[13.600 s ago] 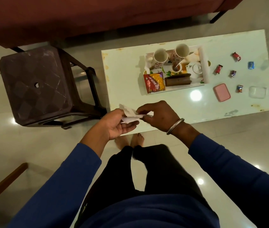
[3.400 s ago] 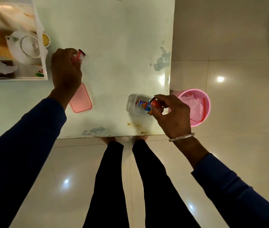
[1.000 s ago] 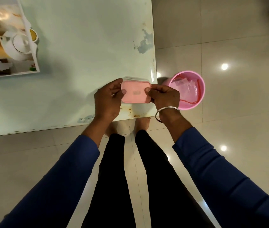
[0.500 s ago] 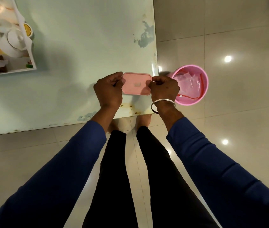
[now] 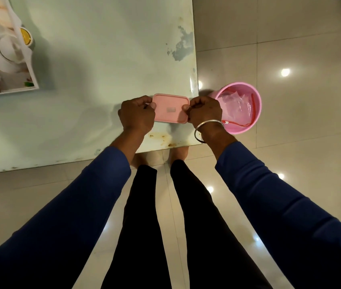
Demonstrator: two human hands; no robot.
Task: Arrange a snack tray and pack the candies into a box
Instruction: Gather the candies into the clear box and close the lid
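Note:
A small box with a pink lid [image 5: 170, 108] rests on the pale table [image 5: 103, 59] near its front right corner. My left hand [image 5: 137, 114] grips the lid's left end, thumb on top. My right hand [image 5: 205, 110], with a metal bangle at the wrist, grips the right end. The lid covers the box, so the candies inside are hidden. The snack tray [image 5: 31, 65] with a white teapot [image 5: 3, 53] shows at the far left edge, partly out of view.
A pink bucket [image 5: 255, 119] holding clear plastic wrappers stands on the tiled floor just right of the table corner. The table's right edge runs close beside my right hand. My legs and bare feet are below the front edge.
The pink lid has gone onto the clear box and both hands have closed tighter on its ends. The view shifted slightly; the box stays at the same corner.

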